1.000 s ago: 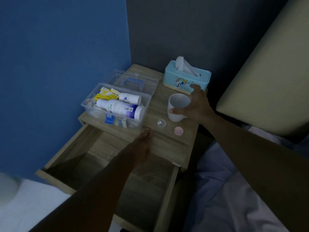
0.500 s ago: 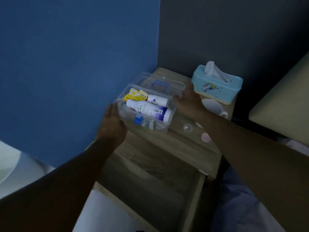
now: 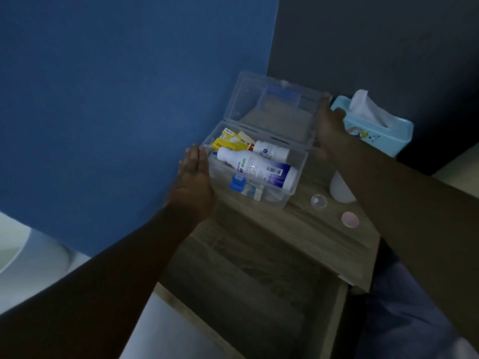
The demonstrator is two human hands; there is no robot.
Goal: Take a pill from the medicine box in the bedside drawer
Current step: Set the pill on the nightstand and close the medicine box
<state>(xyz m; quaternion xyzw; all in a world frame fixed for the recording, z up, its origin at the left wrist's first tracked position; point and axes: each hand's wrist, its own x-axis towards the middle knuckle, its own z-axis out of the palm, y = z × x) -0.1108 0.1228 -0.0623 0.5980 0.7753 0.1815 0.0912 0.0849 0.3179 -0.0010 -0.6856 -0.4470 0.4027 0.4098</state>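
The clear plastic medicine box [image 3: 274,202] stands on the bedside table's top [image 3: 298,229], its lid [image 3: 272,117] tilted up. Inside lie a large white bottle [image 3: 256,169], a smaller white bottle [image 3: 272,151], a yellow carton [image 3: 230,143] and a small blue item [image 3: 237,183]. My left hand [image 3: 193,182] rests flat against the box's left end, fingers straight. My right hand [image 3: 329,123] holds the lid's right edge. No loose pill can be made out in the dim light.
The wooden drawer [image 3: 246,294] stands pulled open below the tabletop. Right of the box are a small clear cap [image 3: 318,202], a pink disc [image 3: 350,219], a white cup [image 3: 339,190] and a light blue tissue box [image 3: 375,128]. A blue wall is close on the left.
My right hand left the cup and took the lid, which has swung up from lying flat. My left hand moved from the drawer front to the box's left end.
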